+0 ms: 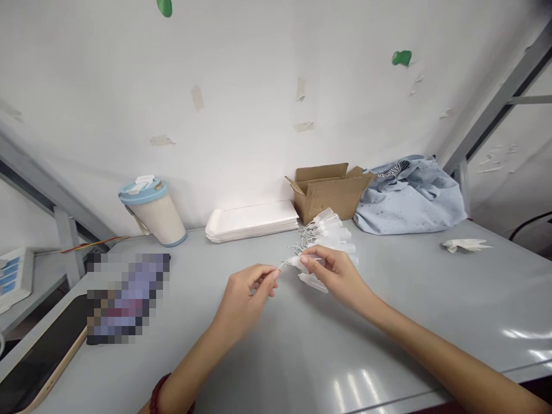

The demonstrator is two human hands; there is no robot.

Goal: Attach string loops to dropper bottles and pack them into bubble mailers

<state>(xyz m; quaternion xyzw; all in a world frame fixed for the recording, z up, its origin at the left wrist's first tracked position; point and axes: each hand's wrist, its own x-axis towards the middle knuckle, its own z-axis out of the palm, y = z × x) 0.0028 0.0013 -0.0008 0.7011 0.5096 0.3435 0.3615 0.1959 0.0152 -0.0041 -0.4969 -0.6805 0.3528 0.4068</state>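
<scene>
My left hand (pixel 254 284) is closed in a pinch on the thin whitish end of a small translucent plastic piece shaped like a slim bottle (pixel 295 263). The wider body of that same piece is between the thumb and fingers of my right hand (pixel 330 267), which partly hides it. Behind and beneath my right hand lies a fanned pile of similar pieces (pixel 334 233), their thin curly ends pointing left. One more loose piece (pixel 313 282) rests on the table just below my right fingers.
A stack of white padded envelopes (pixel 254 221) and an open cardboard box (pixel 330 198) stand against the wall. Right of them are a blue cloth bag (pixel 411 198) and a crumpled tissue (pixel 466 245). A lidded tumbler (pixel 157 215) and a phone (pixel 47 351) are on the left.
</scene>
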